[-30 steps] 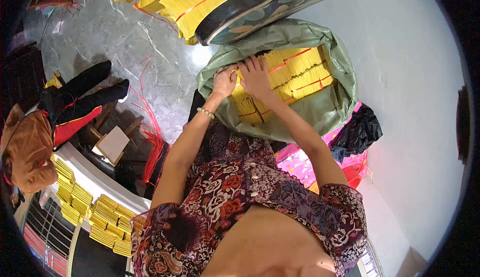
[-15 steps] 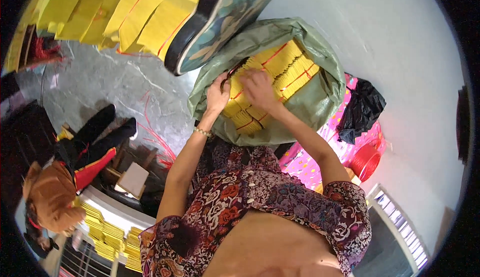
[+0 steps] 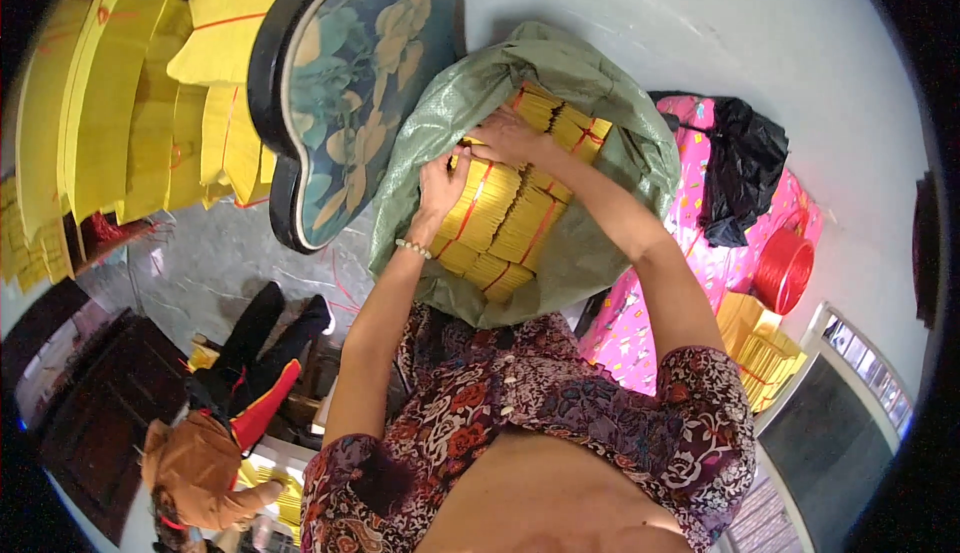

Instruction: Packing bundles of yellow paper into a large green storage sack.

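In front of me a green woven sack (image 3: 640, 178) stands with its mouth spread wide. Packed inside are rows of yellow folded-paper bundles (image 3: 480, 208) tied with red string. My left hand (image 3: 438, 188), with a beaded bracelet at the wrist, grips the left edge of a bundle beside the sack wall, its lower fingers hidden. Just beyond it, my right hand (image 3: 510, 138) reaches across the paper, fingers bent over the far left part of the same bundle. Its fingertips are partly hidden.
A padded chair back (image 3: 350, 103) with a leaf pattern leans close left of the sack, near stacked yellow paper (image 3: 120, 103). Another person (image 3: 205, 463) sits at lower left. On the right are pink patterned cloth (image 3: 630, 333), a black plastic bag (image 3: 745, 173) and a red string roll (image 3: 783, 270).
My view has shifted, and the chair back now shows more fully. My right hand has moved from the middle of the bundles to their far left edge; my left hand stays at the left side.
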`<state>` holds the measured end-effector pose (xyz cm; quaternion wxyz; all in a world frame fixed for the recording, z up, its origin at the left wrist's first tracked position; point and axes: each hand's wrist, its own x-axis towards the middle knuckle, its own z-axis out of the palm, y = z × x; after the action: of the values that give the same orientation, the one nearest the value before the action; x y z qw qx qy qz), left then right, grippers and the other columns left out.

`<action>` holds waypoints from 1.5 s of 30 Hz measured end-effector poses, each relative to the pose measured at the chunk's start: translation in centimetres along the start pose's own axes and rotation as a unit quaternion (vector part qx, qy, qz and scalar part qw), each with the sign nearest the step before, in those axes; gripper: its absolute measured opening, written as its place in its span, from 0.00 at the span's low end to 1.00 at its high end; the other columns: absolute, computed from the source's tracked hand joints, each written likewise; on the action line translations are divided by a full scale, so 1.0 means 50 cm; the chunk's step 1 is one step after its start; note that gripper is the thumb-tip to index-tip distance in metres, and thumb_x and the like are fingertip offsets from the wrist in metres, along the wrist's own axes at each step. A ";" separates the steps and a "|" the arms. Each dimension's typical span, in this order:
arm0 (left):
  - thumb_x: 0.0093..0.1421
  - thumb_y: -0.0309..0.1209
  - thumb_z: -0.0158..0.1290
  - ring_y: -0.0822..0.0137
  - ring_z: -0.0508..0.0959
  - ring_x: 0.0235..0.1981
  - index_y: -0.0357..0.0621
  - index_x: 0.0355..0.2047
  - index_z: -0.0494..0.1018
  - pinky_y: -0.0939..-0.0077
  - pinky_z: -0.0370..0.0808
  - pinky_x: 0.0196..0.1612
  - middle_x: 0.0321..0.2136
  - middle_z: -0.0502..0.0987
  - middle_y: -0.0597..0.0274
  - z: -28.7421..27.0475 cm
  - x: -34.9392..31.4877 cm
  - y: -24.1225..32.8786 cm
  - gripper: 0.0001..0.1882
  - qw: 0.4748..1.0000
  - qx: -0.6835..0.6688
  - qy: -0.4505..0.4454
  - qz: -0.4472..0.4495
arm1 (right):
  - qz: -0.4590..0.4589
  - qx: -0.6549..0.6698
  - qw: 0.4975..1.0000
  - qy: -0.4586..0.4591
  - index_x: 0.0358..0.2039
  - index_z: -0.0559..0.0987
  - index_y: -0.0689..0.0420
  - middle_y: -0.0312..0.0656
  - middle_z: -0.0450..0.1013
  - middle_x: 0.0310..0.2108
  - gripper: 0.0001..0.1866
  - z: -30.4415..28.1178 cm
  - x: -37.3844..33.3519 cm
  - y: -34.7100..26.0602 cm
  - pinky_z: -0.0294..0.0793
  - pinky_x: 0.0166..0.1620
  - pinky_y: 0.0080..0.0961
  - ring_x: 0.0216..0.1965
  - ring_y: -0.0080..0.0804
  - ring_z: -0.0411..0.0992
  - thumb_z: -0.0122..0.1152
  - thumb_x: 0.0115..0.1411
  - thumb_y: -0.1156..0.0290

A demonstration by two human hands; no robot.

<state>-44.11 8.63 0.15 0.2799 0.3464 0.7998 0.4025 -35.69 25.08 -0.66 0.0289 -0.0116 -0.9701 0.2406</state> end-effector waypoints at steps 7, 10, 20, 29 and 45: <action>0.54 0.28 0.53 0.64 0.73 0.24 0.41 0.27 0.72 0.72 0.71 0.32 0.22 0.74 0.59 -0.009 0.035 -0.008 0.04 0.993 0.055 -0.033 0.100 | -0.094 0.074 0.991 0.061 0.44 0.74 0.51 0.44 0.68 0.44 0.22 0.024 0.007 0.063 0.59 0.49 0.46 0.49 0.43 0.65 0.61 0.48 0.59; 0.56 0.28 0.47 0.59 0.76 0.35 0.45 0.35 0.75 0.70 0.72 0.41 0.35 0.76 0.56 -0.024 0.046 0.002 0.09 0.981 0.074 -0.177 0.026 | -0.109 0.062 0.990 0.064 0.41 0.75 0.50 0.42 0.69 0.40 0.20 0.033 0.011 0.081 0.60 0.46 0.41 0.45 0.41 0.66 0.60 0.47 0.59; 0.60 0.35 0.40 0.52 0.73 0.47 0.47 0.50 0.70 0.66 0.68 0.50 0.43 0.74 0.47 -0.031 0.125 0.020 0.19 0.887 0.170 -0.429 -0.021 | -0.117 0.039 0.987 0.102 0.36 0.74 0.50 0.38 0.70 0.40 0.17 0.013 0.022 0.070 0.57 0.50 0.38 0.49 0.37 0.64 0.59 0.44 0.59; 0.60 0.49 0.31 0.51 0.56 0.62 0.37 0.55 0.63 0.56 0.57 0.60 0.61 0.56 0.49 0.042 0.084 0.112 0.32 0.764 0.474 -0.434 0.053 | -0.075 0.044 0.996 0.033 0.38 0.76 0.49 0.37 0.71 0.39 0.20 -0.011 0.017 0.075 0.56 0.51 0.38 0.49 0.37 0.65 0.61 0.45 0.55; 0.55 0.58 0.37 0.52 0.69 0.53 0.35 0.52 0.67 0.68 0.65 0.55 0.53 0.67 0.44 0.123 0.140 0.101 0.39 0.720 0.421 -0.546 -0.081 | -0.046 0.052 0.998 -0.007 0.41 0.76 0.45 0.35 0.72 0.35 0.18 0.010 0.014 0.085 0.56 0.46 0.34 0.45 0.34 0.67 0.62 0.49 0.55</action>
<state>-42.20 19.05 0.00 0.5253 0.5222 0.6200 -0.2588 -36.38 28.63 -3.03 0.0335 0.0365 -0.9561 0.2890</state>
